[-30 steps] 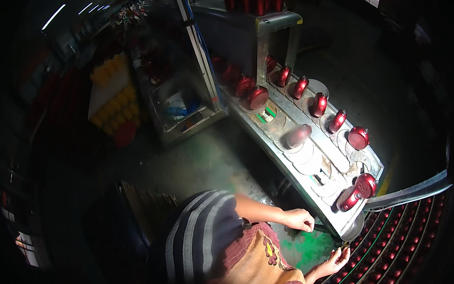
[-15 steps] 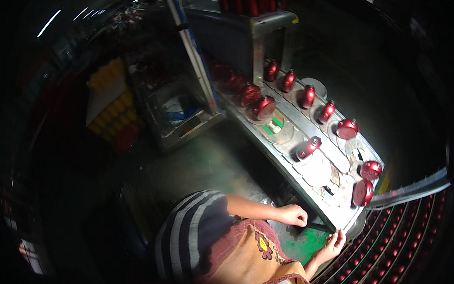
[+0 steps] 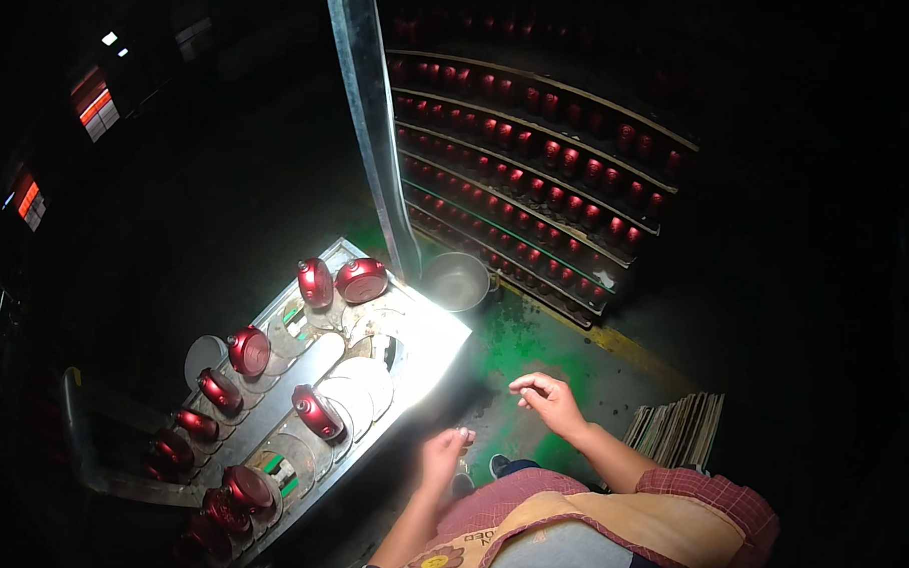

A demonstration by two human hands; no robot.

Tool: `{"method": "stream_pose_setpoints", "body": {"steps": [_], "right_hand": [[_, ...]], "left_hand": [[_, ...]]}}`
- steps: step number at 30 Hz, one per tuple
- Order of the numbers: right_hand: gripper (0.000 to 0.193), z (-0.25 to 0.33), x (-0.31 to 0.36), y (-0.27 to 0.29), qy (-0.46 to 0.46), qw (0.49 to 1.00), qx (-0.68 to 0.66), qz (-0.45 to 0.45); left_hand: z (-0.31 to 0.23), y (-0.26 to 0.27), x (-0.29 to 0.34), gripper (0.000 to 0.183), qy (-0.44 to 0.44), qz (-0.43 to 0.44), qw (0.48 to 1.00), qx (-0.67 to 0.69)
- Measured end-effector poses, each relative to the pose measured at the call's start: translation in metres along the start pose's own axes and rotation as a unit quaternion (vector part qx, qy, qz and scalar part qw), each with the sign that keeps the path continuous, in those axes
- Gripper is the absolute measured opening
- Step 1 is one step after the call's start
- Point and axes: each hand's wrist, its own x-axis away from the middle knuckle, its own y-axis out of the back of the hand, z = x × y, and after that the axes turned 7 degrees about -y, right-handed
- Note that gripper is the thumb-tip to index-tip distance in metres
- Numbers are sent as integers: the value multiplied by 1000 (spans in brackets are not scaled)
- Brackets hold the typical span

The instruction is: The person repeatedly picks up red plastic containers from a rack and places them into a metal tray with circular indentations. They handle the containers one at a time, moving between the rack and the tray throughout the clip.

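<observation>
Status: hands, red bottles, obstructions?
Left hand and right hand beside table, no held item visible. Red bottles on table, apart from both hands. Metal pot beside table's end, not between hands and those bottles.

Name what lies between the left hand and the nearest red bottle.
Head view: the table's edge lies between the left hand and the bottle.

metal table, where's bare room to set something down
Bare: the glaring right corner of the table, near the metal pan; white discs right of the lone red container. Crowded: the lower-left end, with clustered red containers.
</observation>
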Motion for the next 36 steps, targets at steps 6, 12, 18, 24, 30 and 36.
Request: {"method": "stream_pose_setpoints", "body": {"steps": [6, 12, 18, 24, 30, 36], "right_hand": [[21, -32, -4, 147, -87, 982, -23, -166], [21, -60, -45, 254, -63, 964, -54, -253], [19, -3, -131, 392, 40, 967, -14, -252], [20, 117, -241, 502, 232, 946, 143, -176], [24, 242, -395, 538, 351, 871, 316, -131], [34, 334, -603, 541, 376, 791, 446, -184]], "left_hand": [[-21, -103, -93, 36, 7, 129, 988, -84], [-18, -187, -173, 34, 58, 178, 969, -161], [-56, -260, -294, 27, 89, 108, 986, -87], [-201, -267, -448, 19, -153, 60, 978, -128], [-377, -277, -611, 23, -376, 13, 905, -197], [-497, -314, -808, 31, -503, 37, 819, -272]]}}
